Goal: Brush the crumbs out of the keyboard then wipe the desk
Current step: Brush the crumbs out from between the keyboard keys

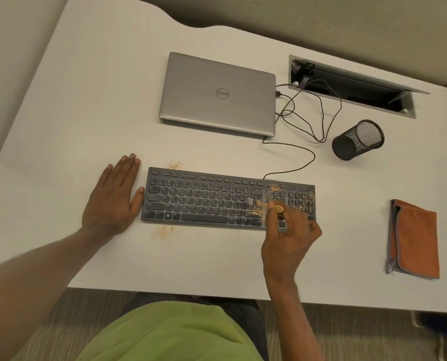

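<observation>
Item: keyboard [217,201] — dark, full-size, lying on the white surface [87,113] with its long axis running left to right across the person's front. The crumbs [301,198] are sitting thickest on the number-pad end, directly beyond the right hand [290,235]; a small heap is also lying by the brush tip.

Item: brush [265,205] — small, pale wooden handle, blurred in this frame. The right hand is closing its fingers around the handle, thumb on top, with the bristles pointing away to its left and touching the keys near the enter block. This hand is much the nearer to the dirty end, so the coming strokes look likely to work rightward along the long axis.

Item: left hand [113,201] — lying flat and fully spread, holding nothing, its thumb edge touching the keyboard's left end, apparently bracing it.

Item: loose crumbs on the surface — one patch [174,165] just beyond the keyboard's far edge, another [165,231] just in front of its near edge, both between the two hands.

Item: orange cloth [413,238] — folded, lying well out to the right of the right hand, untouched; wiping is not yet begun.
</observation>
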Motion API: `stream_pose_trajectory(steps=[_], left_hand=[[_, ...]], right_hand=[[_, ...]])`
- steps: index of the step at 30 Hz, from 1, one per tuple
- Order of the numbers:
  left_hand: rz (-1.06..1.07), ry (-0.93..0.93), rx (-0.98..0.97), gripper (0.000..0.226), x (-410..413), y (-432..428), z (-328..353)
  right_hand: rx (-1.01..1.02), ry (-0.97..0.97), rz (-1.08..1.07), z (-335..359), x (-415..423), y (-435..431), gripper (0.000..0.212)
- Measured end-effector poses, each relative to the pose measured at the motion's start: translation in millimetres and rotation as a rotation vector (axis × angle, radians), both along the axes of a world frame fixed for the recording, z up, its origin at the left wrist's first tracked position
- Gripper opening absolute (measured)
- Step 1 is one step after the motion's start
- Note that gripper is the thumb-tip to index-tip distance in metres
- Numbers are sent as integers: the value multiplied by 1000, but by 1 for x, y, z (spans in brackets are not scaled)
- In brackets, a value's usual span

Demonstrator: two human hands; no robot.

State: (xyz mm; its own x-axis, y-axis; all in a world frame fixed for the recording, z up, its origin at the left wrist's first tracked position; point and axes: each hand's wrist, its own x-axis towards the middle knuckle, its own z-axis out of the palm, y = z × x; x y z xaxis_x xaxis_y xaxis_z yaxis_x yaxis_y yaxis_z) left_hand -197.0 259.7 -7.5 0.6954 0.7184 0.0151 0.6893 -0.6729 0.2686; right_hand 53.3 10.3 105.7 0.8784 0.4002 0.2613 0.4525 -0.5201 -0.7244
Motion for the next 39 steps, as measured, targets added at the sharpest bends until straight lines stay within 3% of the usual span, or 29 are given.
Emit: stream_pose_trajectory(steps=[13,19,25,32,39], left_hand=[[1,9,-2,70,0,0,-1],[1,13,-7,70,0,-1,0],[1,5,0,70,0,0,0],[3,9,-2,70,0,0,-1],[6,9,-6,70,0,-1,0]], right_hand=[[-117,-19,68,0,3,-17,7],[-138,-24,311,5,27,-3,16],[-249,-67,183,0,43,-15,21],[-101,-1,270,12,35,-3,26],[-253,-17,138,0,50,-17,25]])
